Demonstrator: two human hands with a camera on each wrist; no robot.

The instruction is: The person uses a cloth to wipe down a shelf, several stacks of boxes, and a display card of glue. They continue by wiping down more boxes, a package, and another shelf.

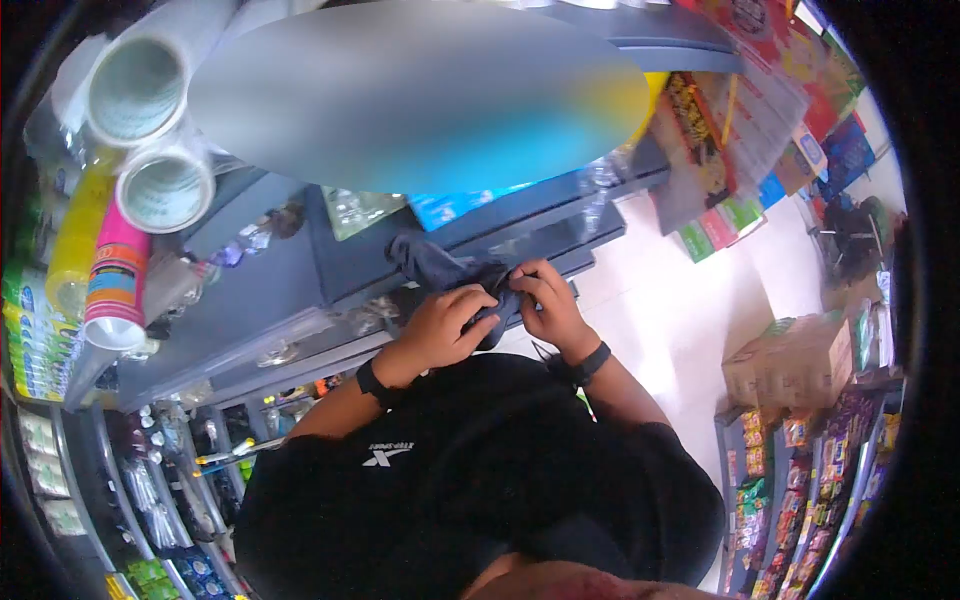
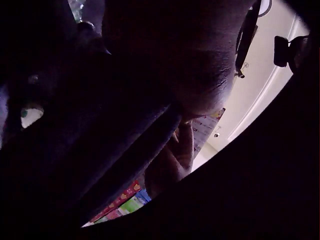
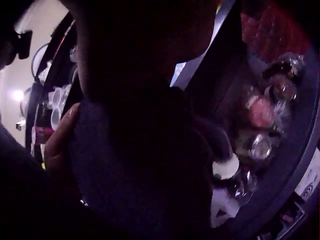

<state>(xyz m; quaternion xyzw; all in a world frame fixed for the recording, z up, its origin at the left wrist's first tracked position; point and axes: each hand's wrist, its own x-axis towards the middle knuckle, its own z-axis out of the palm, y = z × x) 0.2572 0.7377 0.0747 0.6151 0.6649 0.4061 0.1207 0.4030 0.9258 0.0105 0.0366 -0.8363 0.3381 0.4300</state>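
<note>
A dark grey cloth [image 1: 440, 266] is bunched between the two hands in the head view, its loose end trailing up and left over the shelf edge. The left hand [image 1: 447, 325] pinches its near part, thumb and fingers bent round the folds. Beside it the right hand [image 1: 547, 305] grips the cloth's right side with curled fingers. The left wrist view is very dark; folds of cloth [image 2: 125, 155] lie below the left hand [image 2: 200, 75]. In the right wrist view, dark cloth [image 3: 100, 145] hangs beneath the right hand [image 3: 145, 40], and fingers show at its left edge.
Grey shelving [image 1: 250, 300] stands in front, with packaged goods on it. Clear rolls [image 1: 165, 190] and a pink tube [image 1: 118, 280] are at the left. A cardboard box [image 1: 790, 365] and snack racks [image 1: 800, 490] are at the right, beyond pale floor [image 1: 660, 300].
</note>
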